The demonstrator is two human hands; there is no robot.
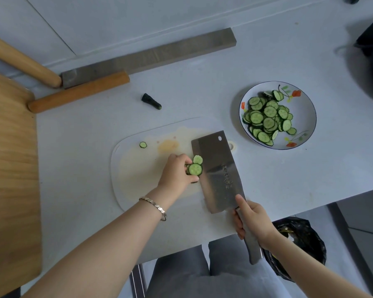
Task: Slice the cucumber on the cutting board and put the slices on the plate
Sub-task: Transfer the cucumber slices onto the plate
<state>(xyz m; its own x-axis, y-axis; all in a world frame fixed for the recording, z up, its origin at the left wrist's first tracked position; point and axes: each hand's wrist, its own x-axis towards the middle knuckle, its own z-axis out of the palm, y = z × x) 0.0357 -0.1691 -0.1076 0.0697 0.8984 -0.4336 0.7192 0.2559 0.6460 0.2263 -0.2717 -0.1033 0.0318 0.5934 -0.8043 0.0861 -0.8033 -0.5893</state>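
My left grip (177, 175) is narrow, pinching the stack of cucumber slices (195, 168) on the cutting board (134, 179). The stack's short axis points right, straight at the cleaver (218, 171) that touches it. My right grip (254, 220) is wrapped round the cleaver's handle, with the blade face tilted up. The plate (306, 108) lies beyond the blade, up and right of both grips, so I judge the slices go that way.
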